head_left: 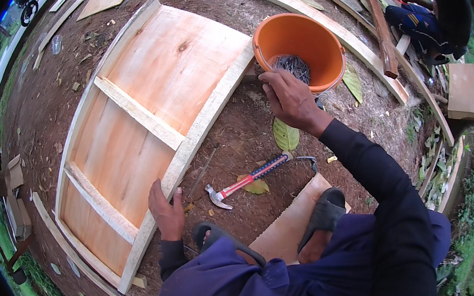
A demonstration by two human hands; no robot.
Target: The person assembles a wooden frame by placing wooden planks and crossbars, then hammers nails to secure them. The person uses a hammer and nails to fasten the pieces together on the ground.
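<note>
One timber-framed plywood panel [122, 152] with two wooden crosspieces [138, 113] lies on the ground [243, 119]; the left hand [169, 214], open, rests against its near long edge. One orange bucket [302, 35] stands just beyond the right hand [290, 98], whose fingers curl at the near rim; whether they grip it, I cannot tell. One claw hammer [251, 179] lies right of the left hand. Two leaves [285, 135] lie below the right hand. Uncountable nails [294, 68] fill the bucket's bottom, near that hand's fingertips.
</note>
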